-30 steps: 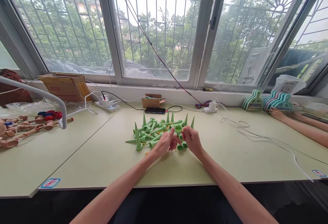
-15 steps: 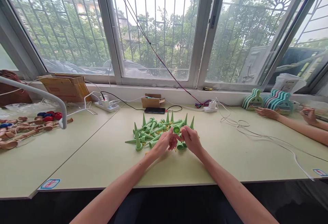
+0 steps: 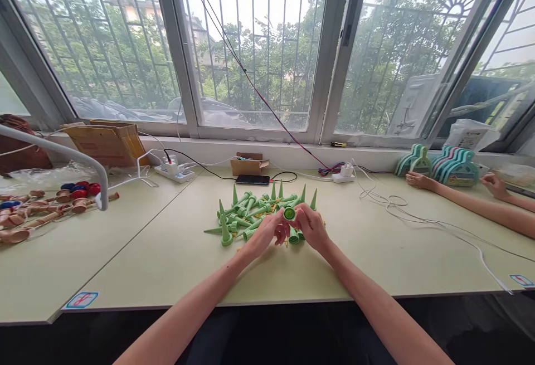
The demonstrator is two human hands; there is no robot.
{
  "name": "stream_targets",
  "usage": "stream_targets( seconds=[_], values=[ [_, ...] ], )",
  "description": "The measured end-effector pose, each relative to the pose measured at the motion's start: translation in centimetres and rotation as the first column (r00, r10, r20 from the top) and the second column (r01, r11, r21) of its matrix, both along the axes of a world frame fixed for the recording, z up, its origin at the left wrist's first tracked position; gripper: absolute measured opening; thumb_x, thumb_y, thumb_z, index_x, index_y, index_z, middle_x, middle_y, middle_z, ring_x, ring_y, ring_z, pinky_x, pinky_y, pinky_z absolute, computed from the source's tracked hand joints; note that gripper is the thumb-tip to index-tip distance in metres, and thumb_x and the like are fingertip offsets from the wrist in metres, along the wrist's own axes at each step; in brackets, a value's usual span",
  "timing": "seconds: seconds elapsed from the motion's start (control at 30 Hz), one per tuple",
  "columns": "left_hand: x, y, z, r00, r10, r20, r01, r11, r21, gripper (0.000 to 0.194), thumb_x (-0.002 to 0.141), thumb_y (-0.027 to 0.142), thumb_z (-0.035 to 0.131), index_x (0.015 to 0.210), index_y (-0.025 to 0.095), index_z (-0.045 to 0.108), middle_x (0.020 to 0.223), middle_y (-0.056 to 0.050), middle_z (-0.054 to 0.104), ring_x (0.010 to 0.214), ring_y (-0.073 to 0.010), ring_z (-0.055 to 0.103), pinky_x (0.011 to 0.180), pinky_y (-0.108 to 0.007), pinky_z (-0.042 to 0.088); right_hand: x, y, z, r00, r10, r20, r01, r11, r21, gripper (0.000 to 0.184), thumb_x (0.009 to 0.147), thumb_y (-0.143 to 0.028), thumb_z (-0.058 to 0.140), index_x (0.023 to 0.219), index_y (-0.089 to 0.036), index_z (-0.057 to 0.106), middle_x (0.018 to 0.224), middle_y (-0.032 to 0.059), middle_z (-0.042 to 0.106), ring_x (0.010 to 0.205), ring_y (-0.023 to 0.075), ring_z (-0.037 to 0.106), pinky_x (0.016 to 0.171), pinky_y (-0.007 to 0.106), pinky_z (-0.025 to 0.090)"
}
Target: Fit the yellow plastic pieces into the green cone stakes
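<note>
Head view: green piece (image 3: 288, 214) in the fingers (image 3: 303, 214); red-marked, blue-bordered label (image 3: 82, 299), illegible.

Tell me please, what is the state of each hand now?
Left hand: closed, holding a green piece.
Right hand: closed, beside that piece; what its fingertips pinch cannot be told.

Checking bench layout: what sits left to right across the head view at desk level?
Red balls → power strip → left hand → green piece → right hand → white adapter → light green handled pieces → teal handled pieces
</note>
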State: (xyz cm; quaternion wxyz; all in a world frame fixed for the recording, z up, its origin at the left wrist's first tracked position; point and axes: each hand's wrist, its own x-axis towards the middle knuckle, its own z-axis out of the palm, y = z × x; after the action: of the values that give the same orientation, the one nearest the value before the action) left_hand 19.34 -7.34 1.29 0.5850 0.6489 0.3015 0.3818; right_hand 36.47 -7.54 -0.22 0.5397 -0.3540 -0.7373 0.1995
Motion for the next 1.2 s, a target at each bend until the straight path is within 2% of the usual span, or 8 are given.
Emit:
stream_targets(
  seconds=[0.2,0.4,0.57,0.9,1.2],
  values=[
    [0.0,0.0,0.0,1.000,0.013,0.005,-0.013,1.000,-0.012,0.071,0.093,0.067,0.031,0.067,0.010,0.064,0.062,-0.006,0.056,0.046,-0.0101,0.047,0.048,-0.025,0.037,-0.1,-0.1,0.1,0.998,0.057,-0.008,-0.057,0.998,-0.029,0.033,0.103,-0.043,0.034,0.088,-0.021,0.053,0.060,-0.0032,0.047,0.053,0.0118,0.043,0.053,0.023,0.038],
    [0.0,0.6,-0.8,1.000,-0.022,0.016,0.022,0.999,-0.030,0.077,0.092,0.072,0.021,0.072,0.011,0.064,0.061,-0.006,0.056,0.045,-0.0104,0.045,0.046,-0.025,0.034,-0.2,-0.2,0.1,0.998,0.052,0.028,-0.051,0.999,-0.009,0.032,0.103,-0.042,0.035,0.089,-0.021,0.055,0.061,-0.0017,0.053,0.051,0.0118,0.046,0.054,0.024,0.040],
    [-0.1,0.5,-0.6,0.999,-0.034,0.002,0.034,0.998,-0.062,0.081,0.091,0.074,0.017,0.068,0.011,0.063,0.062,-0.007,0.057,0.046,-0.0102,0.045,0.048,-0.025,0.036,-0.2,-0.2,0.1,0.997,0.075,0.035,-0.075,0.997,0.010,0.031,0.102,-0.041,0.036,0.090,-0.020,0.056,0.062,-0.0013,0.056,0.053,0.0116,0.050,0.056,0.023,0.042],
    [0.0,0.0,0.1,0.999,-0.035,0.002,0.035,0.994,-0.104,0.071,0.092,0.068,0.027,0.062,0.013,0.058,0.060,-0.006,0.056,0.047,-0.0104,0.044,0.049,-0.026,0.036,-0.2,-0.3,0.3,0.997,0.065,0.045,-0.064,0.997,-0.033,0.036,0.101,-0.048,0.035,0.092,-0.021,0.057,0.062,-0.0005,0.059,0.054,0.0134,0.054,0.057,0.025,0.045],
    [-0.1,-0.1,0.2,0.997,-0.037,0.073,0.044,0.994,-0.098,0.058,0.094,0.063,0.034,0.078,0.013,0.058,0.073,-0.003,0.056,0.048,-0.0081,0.046,0.047,-0.024,0.035,0.0,0.2,-0.3,0.996,-0.010,0.089,0.010,1.000,-0.002,0.033,0.102,-0.043,0.034,0.094,-0.020,0.057,0.059,-0.0030,0.053,0.051,0.0116,0.048,0.056,0.023,0.040]
  ],
)
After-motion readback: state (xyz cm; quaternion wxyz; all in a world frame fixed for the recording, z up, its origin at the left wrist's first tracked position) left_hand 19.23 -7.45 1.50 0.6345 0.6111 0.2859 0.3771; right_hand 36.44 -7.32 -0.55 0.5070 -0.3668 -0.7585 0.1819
